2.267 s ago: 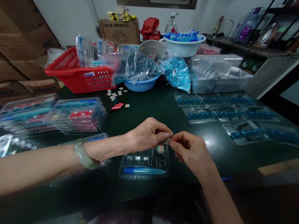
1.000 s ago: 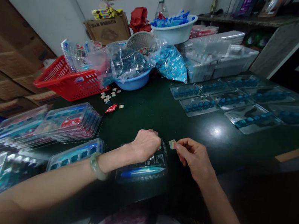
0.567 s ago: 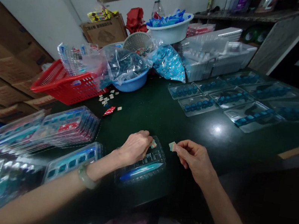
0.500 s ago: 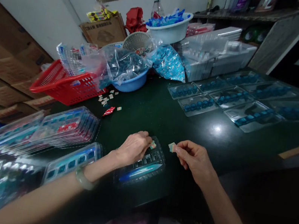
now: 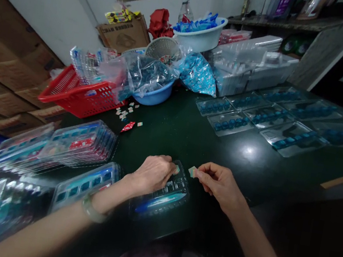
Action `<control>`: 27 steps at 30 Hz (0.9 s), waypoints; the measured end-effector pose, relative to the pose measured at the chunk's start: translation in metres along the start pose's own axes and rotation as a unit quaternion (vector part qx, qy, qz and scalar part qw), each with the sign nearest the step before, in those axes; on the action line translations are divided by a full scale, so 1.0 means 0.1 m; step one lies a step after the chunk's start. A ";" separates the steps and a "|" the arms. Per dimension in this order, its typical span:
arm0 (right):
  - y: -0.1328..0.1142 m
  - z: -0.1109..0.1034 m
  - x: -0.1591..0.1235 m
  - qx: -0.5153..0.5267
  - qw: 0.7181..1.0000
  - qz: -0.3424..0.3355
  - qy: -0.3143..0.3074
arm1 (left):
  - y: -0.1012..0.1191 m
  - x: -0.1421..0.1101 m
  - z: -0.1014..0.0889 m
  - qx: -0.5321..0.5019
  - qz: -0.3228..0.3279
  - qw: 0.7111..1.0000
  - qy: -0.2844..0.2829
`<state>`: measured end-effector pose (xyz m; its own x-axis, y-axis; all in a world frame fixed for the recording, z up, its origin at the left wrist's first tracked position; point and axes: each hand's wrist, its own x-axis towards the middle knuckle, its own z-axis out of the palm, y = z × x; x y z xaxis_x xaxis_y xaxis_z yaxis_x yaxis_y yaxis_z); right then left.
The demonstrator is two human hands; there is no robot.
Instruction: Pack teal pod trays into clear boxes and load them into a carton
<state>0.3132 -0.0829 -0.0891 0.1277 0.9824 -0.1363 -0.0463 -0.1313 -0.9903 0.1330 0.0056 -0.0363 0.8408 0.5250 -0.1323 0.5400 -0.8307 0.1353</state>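
Observation:
My left hand [image 5: 153, 174] rests over a clear plastic blister tray [image 5: 177, 191], its fingertips on a small coloured square [image 5: 176, 170] in the tray. A blue pen-shaped item [image 5: 162, 202] lies in the tray's lower part, partly under glare. My right hand [image 5: 219, 182] hovers over the dark green table [image 5: 220, 154], just right of the tray. Its thumb and finger pinch another small coloured square [image 5: 192, 172]. The two hands are apart, and my left hand hides part of the tray.
Stacked blister packs [image 5: 83, 142] lie left of my arm, with more clear packs near the front left. Clear trays of blue items [image 5: 268, 118] fill the right of the table. At the back stand a red basket [image 5: 78, 97], a blue bowl [image 5: 154, 95] holding a plastic bag, and a white basin [image 5: 200, 34].
My hands have come apart from their meeting point above the tray. My left hand has dropped onto the tray, and my right hand stays beside it with its square. The view has shifted slightly.

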 end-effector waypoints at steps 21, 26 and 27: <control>-0.20 0.56 0.34 -0.540 0.834 -0.114 -0.003 | -0.01 -0.27 0.26 -0.053 -0.086 0.987 0.122; -0.16 0.51 0.30 -0.550 0.824 -0.134 -0.020 | 0.02 -0.26 0.26 -0.038 -0.087 0.989 0.117; -0.15 0.50 0.29 -0.549 0.824 -0.138 -0.025 | 0.03 -0.26 0.26 -0.036 -0.086 0.989 0.116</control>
<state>0.2683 -0.0459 -0.0766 -0.0589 0.9957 0.0719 0.9057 0.0836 -0.4156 0.1112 -0.0153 -0.0582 0.7176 0.6932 0.0673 0.6708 -0.7139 0.2008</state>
